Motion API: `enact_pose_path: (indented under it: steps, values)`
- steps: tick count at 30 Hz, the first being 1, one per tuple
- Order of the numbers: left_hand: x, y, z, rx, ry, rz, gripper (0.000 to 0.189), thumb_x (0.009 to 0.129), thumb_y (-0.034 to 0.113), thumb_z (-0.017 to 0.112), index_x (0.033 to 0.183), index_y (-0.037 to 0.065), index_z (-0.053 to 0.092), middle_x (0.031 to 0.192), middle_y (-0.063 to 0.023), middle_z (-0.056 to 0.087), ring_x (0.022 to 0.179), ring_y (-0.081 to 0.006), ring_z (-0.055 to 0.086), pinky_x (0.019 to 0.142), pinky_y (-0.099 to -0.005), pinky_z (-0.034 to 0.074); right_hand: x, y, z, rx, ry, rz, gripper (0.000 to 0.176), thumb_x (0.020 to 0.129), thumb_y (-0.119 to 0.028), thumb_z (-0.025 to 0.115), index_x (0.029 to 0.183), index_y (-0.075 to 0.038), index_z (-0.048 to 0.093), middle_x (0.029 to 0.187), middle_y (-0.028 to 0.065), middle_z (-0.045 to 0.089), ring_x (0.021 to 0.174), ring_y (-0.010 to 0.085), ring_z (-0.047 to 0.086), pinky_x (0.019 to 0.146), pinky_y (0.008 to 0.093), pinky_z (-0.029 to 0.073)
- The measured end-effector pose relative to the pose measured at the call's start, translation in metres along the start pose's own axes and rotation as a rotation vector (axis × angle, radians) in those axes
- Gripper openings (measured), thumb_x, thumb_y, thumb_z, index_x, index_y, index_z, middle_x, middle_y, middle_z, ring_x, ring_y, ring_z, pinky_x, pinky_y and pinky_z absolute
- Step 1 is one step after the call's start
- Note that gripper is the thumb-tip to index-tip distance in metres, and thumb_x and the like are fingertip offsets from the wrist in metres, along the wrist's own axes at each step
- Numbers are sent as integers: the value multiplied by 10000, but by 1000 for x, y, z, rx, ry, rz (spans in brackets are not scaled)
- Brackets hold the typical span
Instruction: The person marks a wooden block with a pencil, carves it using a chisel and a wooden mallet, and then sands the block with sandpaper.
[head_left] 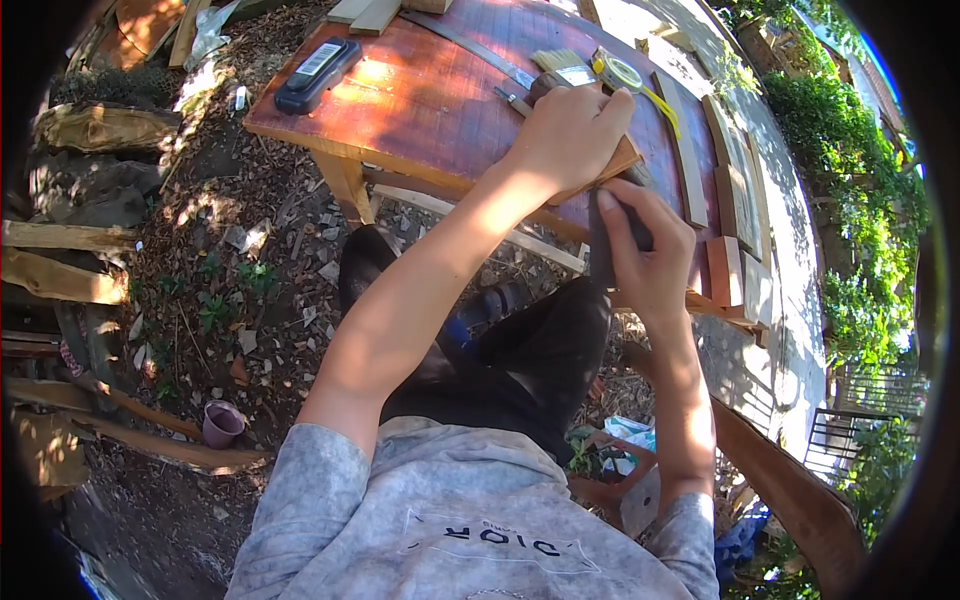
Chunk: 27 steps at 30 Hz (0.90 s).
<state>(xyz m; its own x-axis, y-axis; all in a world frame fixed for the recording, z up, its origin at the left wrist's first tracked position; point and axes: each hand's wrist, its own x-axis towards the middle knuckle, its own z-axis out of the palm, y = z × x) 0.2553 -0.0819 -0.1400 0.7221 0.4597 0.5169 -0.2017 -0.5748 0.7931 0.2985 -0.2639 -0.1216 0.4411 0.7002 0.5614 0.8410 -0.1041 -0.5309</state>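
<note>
My left hand (575,135) is closed over a small piece of wood (624,158), holding it down at the table's near edge. Just below, my right hand (652,235) pinches a dark grey strip that looks like sandpaper (601,245) between thumb and fingers. The strip hangs past the edge, against the wood's end. Beyond my left hand lie a brush (572,72) and a yellow tape measure (617,70) with some tape drawn out. My left fingertips are partly hidden by the hand itself.
On the reddish wooden table (400,110) lie a black case with a white label (317,75) and a long metal blade or ruler (470,46). Wood strips (682,150) and blocks (725,270) line the right side. A small pot (222,424) stands on the littered ground.
</note>
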Motion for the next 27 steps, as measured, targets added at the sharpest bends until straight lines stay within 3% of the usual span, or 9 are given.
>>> enact_pose_path:
  steps: [3, 11, 14, 17, 18, 21, 25, 26, 27]
  values:
    - [2, 2, -1, -83, -9, -75, 520, 1083, 403, 399, 928, -38, 628, 838, -301, 680, 855, -490, 665, 814, -515, 503, 4, 0, -6, -31, -58, -57, 140, 985, -57, 742, 1104, 16, 756, 941, 160, 766, 838, 262, 750, 793, 329, 562]
    - [2, -5, 6, -68, 28, 36, 523, 1091, 400, 395, 932, -41, 627, 827, -295, 676, 849, -486, 661, 815, -511, 500, -1, -5, -5, -14, -77, -10, 133, 992, -66, 738, 1095, 17, 755, 934, 155, 766, 847, 233, 752, 797, 331, 563]
    - [0, -9, 1, 95, 47, 244, 201, 988, 166, 564, 990, -32, 597, 859, -281, 684, 821, -498, 709, 702, -584, 549, -1, 2, -1, 12, -4, 49, 136, 991, -74, 743, 1088, 21, 756, 922, 155, 765, 842, 228, 753, 798, 328, 564]
    - [1, -3, -2, -9, -24, 111, 198, 1005, 159, 535, 988, -28, 598, 884, -300, 678, 819, -496, 709, 708, -592, 539, 2, 3, -8, -18, -28, -3, 148, 992, -81, 748, 1092, 27, 754, 922, 152, 767, 841, 224, 750, 798, 324, 565]
    - [0, 2, -2, -152, -1, -25, 562, 1110, 405, 418, 874, -66, 613, 779, -266, 662, 748, -440, 626, 768, -489, 484, 4, -2, -13, -29, 8, 37, 147, 994, -80, 747, 1091, 30, 753, 930, 150, 769, 840, 221, 748, 799, 325, 566]
    - [0, 5, -3, -105, -16, -26, 526, 1115, 383, 413, 889, -49, 612, 800, -273, 674, 766, -458, 643, 759, -496, 484, 10, -4, -18, 70, 70, 170, 131, 995, -68, 744, 1089, 22, 755, 942, 148, 770, 845, 215, 747, 801, 326, 568]
    - [0, 2, -5, -1, -28, 125, 337, 1094, 216, 435, 964, -60, 577, 891, -306, 680, 857, -523, 680, 739, -592, 516, 9, -13, -11, -40, -177, -70, 110, 986, -43, 742, 1075, 22, 744, 920, 159, 754, 810, 269, 746, 764, 345, 572]
    - [0, 6, -8, -121, -13, -10, 384, 1109, 224, 400, 950, -71, 587, 874, -316, 666, 868, -536, 667, 799, -601, 502, 14, -13, -13, -34, -113, -94, 104, 971, -28, 746, 1064, 19, 741, 903, 168, 738, 799, 317, 739, 742, 364, 571]
    - [0, 4, -7, -63, -16, 36, 409, 1111, 241, 397, 935, -74, 589, 876, -321, 666, 873, -539, 663, 814, -600, 495, 15, -10, -12, -28, -53, -86, 103, 970, -26, 745, 1063, 18, 741, 906, 168, 740, 800, 318, 740, 741, 365, 571]
